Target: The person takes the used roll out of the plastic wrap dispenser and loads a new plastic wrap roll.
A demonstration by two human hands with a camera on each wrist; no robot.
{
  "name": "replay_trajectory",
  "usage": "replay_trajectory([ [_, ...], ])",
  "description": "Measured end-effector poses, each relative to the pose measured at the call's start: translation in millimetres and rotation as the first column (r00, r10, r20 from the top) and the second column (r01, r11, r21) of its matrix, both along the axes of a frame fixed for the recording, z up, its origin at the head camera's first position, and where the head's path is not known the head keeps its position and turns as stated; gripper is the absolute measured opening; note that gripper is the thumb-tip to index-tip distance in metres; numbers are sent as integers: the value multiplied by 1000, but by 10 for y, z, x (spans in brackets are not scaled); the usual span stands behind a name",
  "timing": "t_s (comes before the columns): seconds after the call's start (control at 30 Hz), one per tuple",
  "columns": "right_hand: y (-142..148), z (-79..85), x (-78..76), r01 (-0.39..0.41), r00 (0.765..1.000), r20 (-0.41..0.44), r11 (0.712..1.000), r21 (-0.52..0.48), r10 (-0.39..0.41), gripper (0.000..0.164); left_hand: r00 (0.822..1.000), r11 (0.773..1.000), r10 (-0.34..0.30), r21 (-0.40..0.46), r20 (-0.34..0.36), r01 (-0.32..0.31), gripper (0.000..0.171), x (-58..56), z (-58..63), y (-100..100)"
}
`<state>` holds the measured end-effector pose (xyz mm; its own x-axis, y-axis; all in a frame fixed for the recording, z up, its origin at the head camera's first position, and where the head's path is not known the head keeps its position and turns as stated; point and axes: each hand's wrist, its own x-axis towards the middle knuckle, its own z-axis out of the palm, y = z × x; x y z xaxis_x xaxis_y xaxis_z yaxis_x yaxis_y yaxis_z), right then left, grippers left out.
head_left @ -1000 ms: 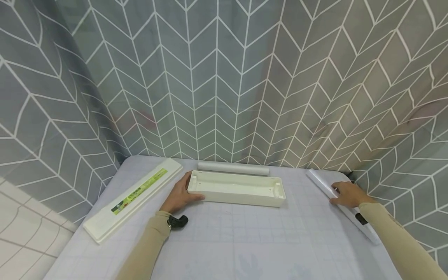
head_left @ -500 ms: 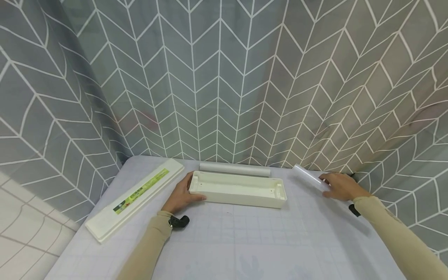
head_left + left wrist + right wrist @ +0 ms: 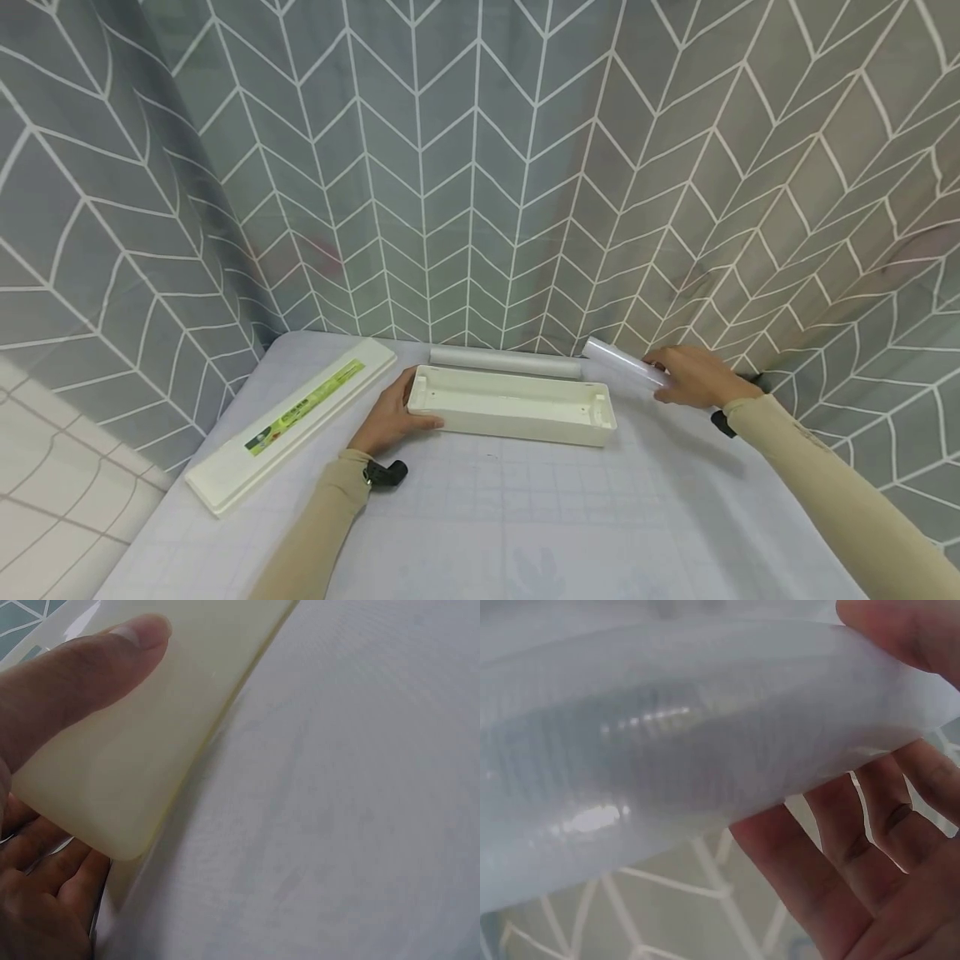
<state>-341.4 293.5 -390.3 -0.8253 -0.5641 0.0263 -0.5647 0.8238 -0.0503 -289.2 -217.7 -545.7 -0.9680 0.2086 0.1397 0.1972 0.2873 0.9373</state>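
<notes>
My left hand (image 3: 392,417) grips the left end of an open cream plastic box (image 3: 517,425), a long narrow tray. In the left wrist view the thumb lies on the box's wall (image 3: 150,757), with the other fingers around its end. At the right, my right hand (image 3: 697,377) holds a shiny translucent roll of cling film (image 3: 626,365) near one end. The roll slants up to the left, raised over the table, its far end near the box's back right corner. The right wrist view has thumb and fingers on opposite sides of the roll (image 3: 652,757).
Behind the box lies a second pale grey roll (image 3: 506,361) along the table's back edge. A long cream lid (image 3: 240,458) with a green label lies slanted at the left. A grey patterned curtain (image 3: 480,167) hangs around the white-covered table (image 3: 487,517).
The right hand has lifted the roll of cling film off the table's right side and carried it leftward and back toward the box. The left hand stays on the box.
</notes>
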Motion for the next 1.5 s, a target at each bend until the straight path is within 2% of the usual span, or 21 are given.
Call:
replay_trajectory([
  [0.2, -325, 115, -9, -49, 999, -4, 999, 0, 49, 46, 1000, 1000, -4, 15, 14, 3, 113, 7, -3, -14],
  [0.43, -666, 160, 1, -130, 991, -26, 991, 18, 130, 48, 1000, 1000, -9, 13, 5, 9, 112, -4, -52, -10],
  [0.63, -932, 183, 1, -206, 978, -38, 978, 27, 207, 47, 1000, 999, -11, 36, 4, 11, 114, 1, -44, 14],
  [0.87, -1216, 166, 8, -258, 965, -30, 965, 40, 259, 52, 1000, 1000, -12, 9, 8, 12, 114, 2, -45, 30],
  [1.2, -1678, 178, 11, -343, 939, 4, 939, 18, 343, 48, 1000, 1000, -4, 20, 31, 3, 114, 11, 8, 22],
  [1.37, -1875, 118, 6, -405, 914, 13, 914, -7, 405, 45, 1000, 1000, -6, 19, 23, 5, 112, 0, 14, 19],
  [1.5, -1997, 35, -19, -432, 902, 38, 902, 21, 431, 39, 1000, 1000, -9, 27, 23, 8, 110, -4, 13, 4],
])
